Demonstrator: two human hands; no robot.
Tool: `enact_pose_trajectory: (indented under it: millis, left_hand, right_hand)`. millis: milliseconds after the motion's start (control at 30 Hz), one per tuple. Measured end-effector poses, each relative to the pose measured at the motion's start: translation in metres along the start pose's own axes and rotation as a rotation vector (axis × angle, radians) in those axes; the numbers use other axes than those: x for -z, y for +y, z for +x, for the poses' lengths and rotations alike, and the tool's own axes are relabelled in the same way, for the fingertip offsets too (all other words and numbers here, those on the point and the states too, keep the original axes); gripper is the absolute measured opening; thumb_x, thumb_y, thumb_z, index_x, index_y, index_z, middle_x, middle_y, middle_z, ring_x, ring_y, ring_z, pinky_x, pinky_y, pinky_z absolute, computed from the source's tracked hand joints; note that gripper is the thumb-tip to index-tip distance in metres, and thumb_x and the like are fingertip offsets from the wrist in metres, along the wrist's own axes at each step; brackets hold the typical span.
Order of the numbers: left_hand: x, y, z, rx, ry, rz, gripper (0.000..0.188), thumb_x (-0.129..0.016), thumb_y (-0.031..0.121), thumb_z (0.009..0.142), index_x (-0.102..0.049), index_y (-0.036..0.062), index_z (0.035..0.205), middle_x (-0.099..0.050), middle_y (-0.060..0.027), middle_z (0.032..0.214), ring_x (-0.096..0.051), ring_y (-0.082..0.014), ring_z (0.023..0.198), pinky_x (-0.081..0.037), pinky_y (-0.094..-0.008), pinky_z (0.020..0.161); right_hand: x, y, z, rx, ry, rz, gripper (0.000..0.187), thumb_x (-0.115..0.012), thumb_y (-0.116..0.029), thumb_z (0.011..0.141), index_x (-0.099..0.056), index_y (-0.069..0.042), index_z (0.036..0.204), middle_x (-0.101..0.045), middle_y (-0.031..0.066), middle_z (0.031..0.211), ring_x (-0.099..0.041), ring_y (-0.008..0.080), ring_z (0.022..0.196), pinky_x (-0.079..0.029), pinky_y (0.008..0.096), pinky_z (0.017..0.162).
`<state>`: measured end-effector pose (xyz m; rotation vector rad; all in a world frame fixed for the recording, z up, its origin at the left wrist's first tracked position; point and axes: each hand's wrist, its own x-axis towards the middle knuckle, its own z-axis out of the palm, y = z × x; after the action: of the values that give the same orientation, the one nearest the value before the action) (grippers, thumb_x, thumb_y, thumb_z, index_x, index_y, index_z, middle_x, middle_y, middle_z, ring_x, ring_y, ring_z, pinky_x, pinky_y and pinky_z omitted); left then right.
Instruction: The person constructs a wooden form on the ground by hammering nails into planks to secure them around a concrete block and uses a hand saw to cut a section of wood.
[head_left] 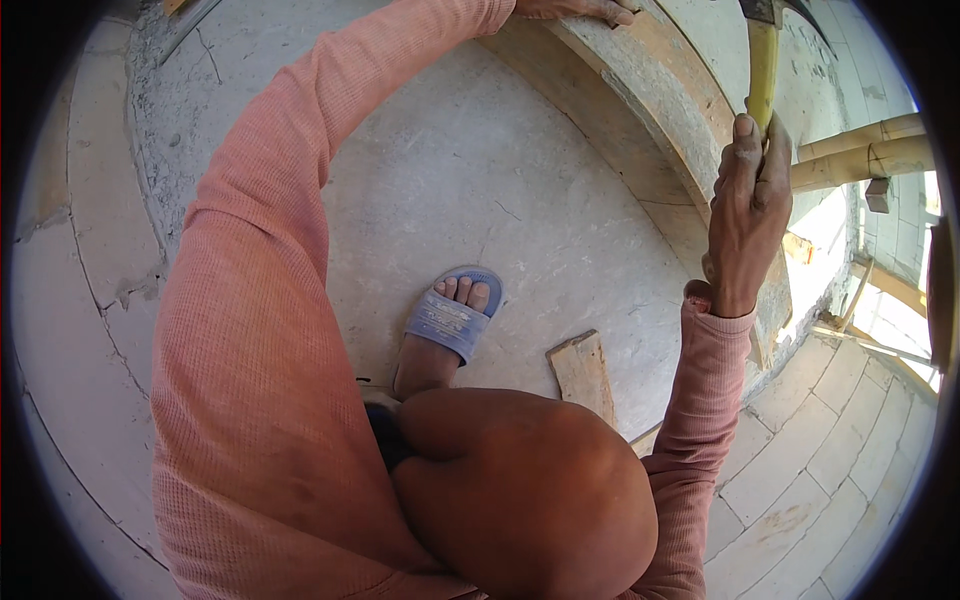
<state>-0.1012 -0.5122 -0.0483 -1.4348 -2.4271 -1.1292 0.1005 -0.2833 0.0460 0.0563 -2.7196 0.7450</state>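
My right hand is closed around the yellow handle of a hammer. The handle points away from me, and the dark hammer head is partly cut off by the top edge. My left hand reaches far forward and rests on the far end of a long wooden board. Its fingers look stretched out, though the picture's edge hides part of the hand. The board stands on edge, its top rim grey with dried cement, and runs diagonally from the top middle toward the right.
A short piece of wood lies on the grey concrete floor near my bent knee. My foot wears a blue slipper. Bamboo poles stick out at the right. Pale block walls flank both sides.
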Motion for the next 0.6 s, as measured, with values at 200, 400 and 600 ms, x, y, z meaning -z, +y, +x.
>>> enact_pose_trajectory:
  millis: [200,400,600]
  left_hand:
    - [-0.002,0.003,0.003,0.082,-0.052,-0.074,0.042,-0.059,0.04,0.1,-0.074,0.0029,0.114,-0.072,-0.0207,0.116,-0.067,-0.039,0.111,-0.051,-0.0448,0.098]
    - [-0.006,0.002,-0.007,0.171,0.425,-0.101,0.044,-0.048,0.035,0.105,-0.063,0.0003,0.127,-0.07,-0.027,0.116,-0.065,-0.0434,0.113,-0.05,-0.0477,0.1]
    - [-0.019,0.016,0.007,0.412,0.82,0.005,0.033,-0.041,0.024,0.108,-0.049,-0.0017,0.126,-0.067,-0.0328,0.115,-0.063,-0.0486,0.112,-0.05,-0.0534,0.097]
  right_hand:
    - [0.014,0.008,0.01,0.008,-0.166,-0.029,0.045,-0.053,-0.037,0.109,-0.061,0.001,0.132,-0.063,0.0154,0.075,-0.058,0.0189,0.057,-0.044,0.033,0.055]
    - [0.069,-0.059,0.032,0.012,0.383,0.218,0.05,-0.056,-0.046,0.107,-0.062,0.001,0.123,-0.045,-0.0046,0.065,-0.038,0.0015,0.05,-0.029,0.0202,0.044]
    - [0.017,-0.014,0.01,0.024,0.212,0.134,0.056,-0.049,-0.05,0.108,-0.051,0.003,0.125,-0.048,-0.0019,0.062,-0.045,0.01,0.048,-0.038,0.0264,0.046]
